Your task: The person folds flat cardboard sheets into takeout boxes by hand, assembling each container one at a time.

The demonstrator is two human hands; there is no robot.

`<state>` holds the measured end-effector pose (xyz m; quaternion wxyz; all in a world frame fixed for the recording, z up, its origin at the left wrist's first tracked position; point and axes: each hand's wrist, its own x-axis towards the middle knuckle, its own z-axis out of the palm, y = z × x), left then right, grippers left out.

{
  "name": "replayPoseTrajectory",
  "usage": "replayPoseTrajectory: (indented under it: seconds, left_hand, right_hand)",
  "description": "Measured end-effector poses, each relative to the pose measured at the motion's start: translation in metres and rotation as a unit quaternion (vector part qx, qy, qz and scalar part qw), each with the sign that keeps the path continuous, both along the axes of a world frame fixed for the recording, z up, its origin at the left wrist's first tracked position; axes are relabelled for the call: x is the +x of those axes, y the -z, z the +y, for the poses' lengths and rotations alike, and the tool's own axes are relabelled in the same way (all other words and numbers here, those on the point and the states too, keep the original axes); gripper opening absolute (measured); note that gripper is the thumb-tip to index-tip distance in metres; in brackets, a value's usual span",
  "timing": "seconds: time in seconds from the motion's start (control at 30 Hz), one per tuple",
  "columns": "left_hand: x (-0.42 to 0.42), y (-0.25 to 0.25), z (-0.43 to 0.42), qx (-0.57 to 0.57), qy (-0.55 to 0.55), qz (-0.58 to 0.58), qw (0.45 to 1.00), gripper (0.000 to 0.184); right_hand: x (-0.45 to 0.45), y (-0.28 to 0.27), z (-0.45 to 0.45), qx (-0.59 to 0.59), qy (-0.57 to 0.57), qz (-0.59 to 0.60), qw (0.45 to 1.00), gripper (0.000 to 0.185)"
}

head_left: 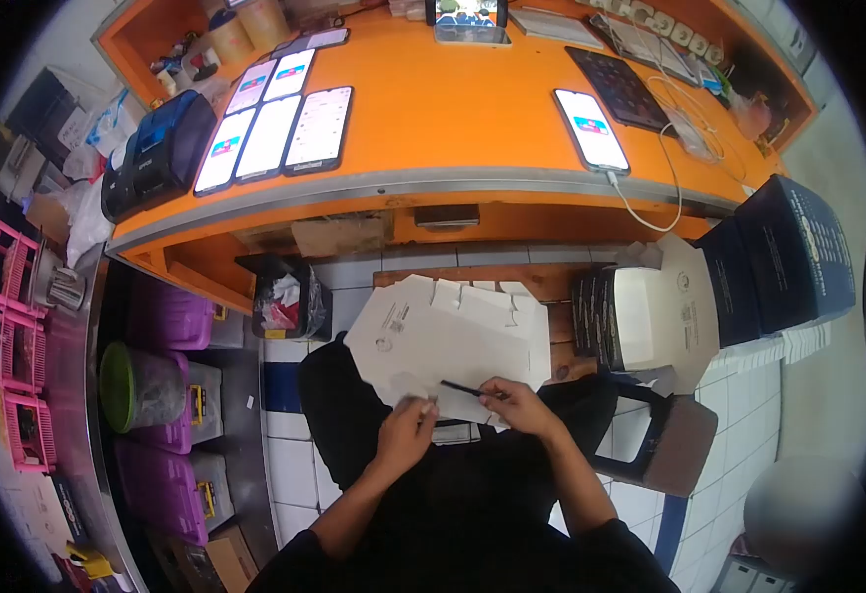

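A flat, unfolded white cardboard sheet (453, 341) with small printed marks lies over my lap. My right hand (514, 405) is closed on a thin black stick-like tool (462, 387), whose tip points left over the sheet's near part. At the sheet's near left edge is my left hand (410, 431), its fingertips pressed together by the cardboard; what they pinch, if anything, is too small to make out.
Several phones (319, 128) lie on the orange desk (433, 119), one with a cable at right. Stacked dark boxes (596, 316) and an open white box (635, 316) stand to the right. A black bin (289, 296) and purple-lidded tubs (161, 484) are at left.
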<state>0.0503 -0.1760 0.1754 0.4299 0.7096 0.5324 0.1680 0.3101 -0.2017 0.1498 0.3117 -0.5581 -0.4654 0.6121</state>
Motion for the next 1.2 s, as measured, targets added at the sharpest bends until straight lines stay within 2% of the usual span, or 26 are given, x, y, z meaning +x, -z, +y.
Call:
replayPoseTrajectory:
  seconds: [0.07, 0.13, 0.23, 0.3, 0.33, 0.4, 0.43, 0.47, 0.5, 0.53, 0.57, 0.63, 0.8, 0.9, 0.93, 0.97, 1.0, 1.03, 1.07, 1.1, 1.17, 1.2]
  left_hand:
    - [0.01, 0.007, 0.005, 0.077, -0.133, -0.119, 0.981, 0.032]
    - [0.018, 0.015, 0.017, 0.204, -0.161, -0.146, 0.955, 0.039]
    - [0.024, 0.013, 0.027, 0.122, -0.191, -0.17, 0.959, 0.031]
    - [0.025, 0.016, 0.035, 0.168, -0.192, -0.178, 0.95, 0.025]
    - [0.025, 0.011, 0.035, 0.157, -0.191, -0.181, 0.952, 0.025]
    - [0.021, -0.004, 0.034, 0.296, -0.091, -0.116, 0.944, 0.019]
    - [0.019, -0.01, 0.034, 0.289, -0.098, -0.116, 0.945, 0.019]
    - [0.015, -0.015, 0.033, 0.314, -0.027, -0.08, 0.946, 0.018]
    - [0.013, -0.024, 0.032, 0.337, 0.043, -0.043, 0.94, 0.017]
    - [0.017, -0.04, 0.032, 0.322, 0.048, -0.09, 0.941, 0.013]
    - [0.014, -0.043, 0.033, 0.316, 0.038, -0.088, 0.944, 0.013]
    - [0.007, -0.044, 0.035, 0.339, 0.138, -0.049, 0.929, 0.009]
    - [0.0, -0.052, 0.033, 0.343, 0.14, -0.055, 0.927, 0.009]
    - [0.005, -0.055, 0.016, 0.376, 0.144, -0.079, 0.912, 0.017]
    - [0.006, -0.056, 0.012, 0.389, 0.113, -0.099, 0.909, 0.026]
    - [0.005, -0.057, 0.008, 0.4, 0.081, -0.12, 0.905, 0.036]
    - [0.002, -0.06, 0.006, 0.398, 0.08, -0.12, 0.906, 0.036]
    - [-0.002, -0.066, 0.005, 0.382, 0.11, -0.133, 0.908, 0.044]
    - [-0.006, -0.069, 0.005, 0.366, 0.14, -0.145, 0.909, 0.051]
    - [-0.009, -0.066, 0.006, 0.366, 0.141, -0.146, 0.908, 0.051]
    - [-0.015, -0.058, 0.01, 0.404, 0.141, -0.156, 0.89, 0.055]
    - [-0.02, -0.056, 0.018, 0.435, 0.153, -0.124, 0.879, 0.059]
  right_hand:
    - [0.0, -0.009, -0.002, 0.004, 0.033, 0.031, 0.999, 0.017]
    - [-0.001, -0.012, -0.006, 0.017, 0.071, 0.061, 0.995, 0.017]
    - [-0.006, -0.027, -0.006, 0.022, 0.062, 0.085, 0.994, 0.017]
    - [-0.009, -0.048, -0.005, 0.018, 0.052, 0.015, 0.998, 0.017]
    - [-0.013, -0.049, -0.006, 0.047, 0.078, 0.008, 0.996, 0.017]
    - [-0.016, -0.066, -0.007, 0.01, 0.072, -0.037, 0.997, 0.018]
    - [-0.018, -0.071, -0.007, -0.017, 0.062, -0.075, 0.995, 0.018]
    - [-0.021, -0.066, -0.01, 0.034, 0.055, -0.123, 0.99, 0.02]
    - [-0.024, -0.07, -0.01, 0.027, 0.046, -0.124, 0.991, 0.02]
    - [-0.027, -0.077, -0.01, 0.048, 0.025, -0.135, 0.989, 0.018]
    - [-0.03, -0.081, -0.01, 0.07, 0.004, -0.145, 0.987, 0.016]
    - [-0.036, -0.082, -0.011, 0.083, -0.012, -0.158, 0.984, 0.015]
    - [-0.047, -0.106, -0.005, 0.115, -0.066, -0.219, 0.967, 0.019]
    - [-0.052, -0.105, -0.001, 0.116, -0.126, -0.282, 0.944, 0.021]
    - [-0.06, -0.096, 0.001, 0.099, 0.003, -0.101, 0.99, 0.021]
    - [-0.064, -0.091, 0.001, 0.075, 0.131, 0.085, 0.985, 0.021]
    - [-0.059, -0.093, 0.006, 0.047, 0.162, 0.088, 0.982, 0.023]
    - [-0.068, -0.117, 0.018, 0.013, 0.259, 0.273, 0.926, 0.027]
    - [-0.067, -0.123, 0.022, -0.01, 0.271, 0.337, 0.901, 0.029]
    - [-0.065, -0.126, 0.025, -0.033, 0.282, 0.401, 0.871, 0.031]
    - [-0.071, -0.123, 0.027, -0.038, 0.27, 0.399, 0.875, 0.036]
    - [-0.076, -0.119, 0.026, -0.054, 0.25, 0.432, 0.865, 0.038]
